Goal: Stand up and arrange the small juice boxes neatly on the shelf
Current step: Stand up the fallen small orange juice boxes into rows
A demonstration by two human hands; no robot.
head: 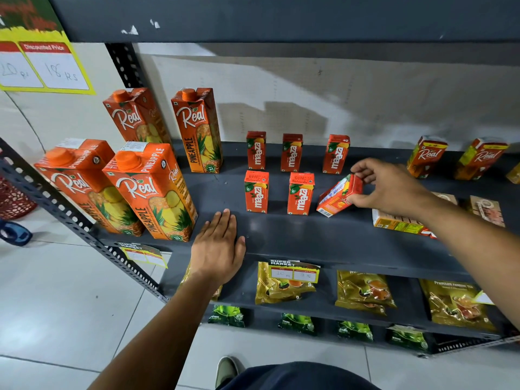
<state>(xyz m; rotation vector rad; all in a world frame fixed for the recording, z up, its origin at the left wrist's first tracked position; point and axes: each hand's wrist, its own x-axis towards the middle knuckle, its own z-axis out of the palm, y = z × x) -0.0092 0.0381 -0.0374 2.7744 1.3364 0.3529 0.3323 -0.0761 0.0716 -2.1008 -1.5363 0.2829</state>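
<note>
Several small red Maaza juice boxes stand upright on the dark grey shelf point(309, 237): three in a back row point(292, 152) and two in a front row point(300, 193). Right of the front row, my right hand point(385, 187) grips the top of another small Maaza box point(336, 199), which is tilted with its bottom corner on the shelf. My left hand point(218, 246) lies flat, palm down, on the shelf's front edge and holds nothing. Another small orange box point(396, 222) lies flat under my right forearm, partly hidden.
Tall Real pineapple cartons point(152, 190) stand at the shelf's left. Two small Real boxes point(426, 156) stand at the back right, with brown packets point(485, 209) in front of them. Gold tea pouches point(363, 294) and green packets fill the lower shelves. A perforated metal post point(70, 212) borders the left side.
</note>
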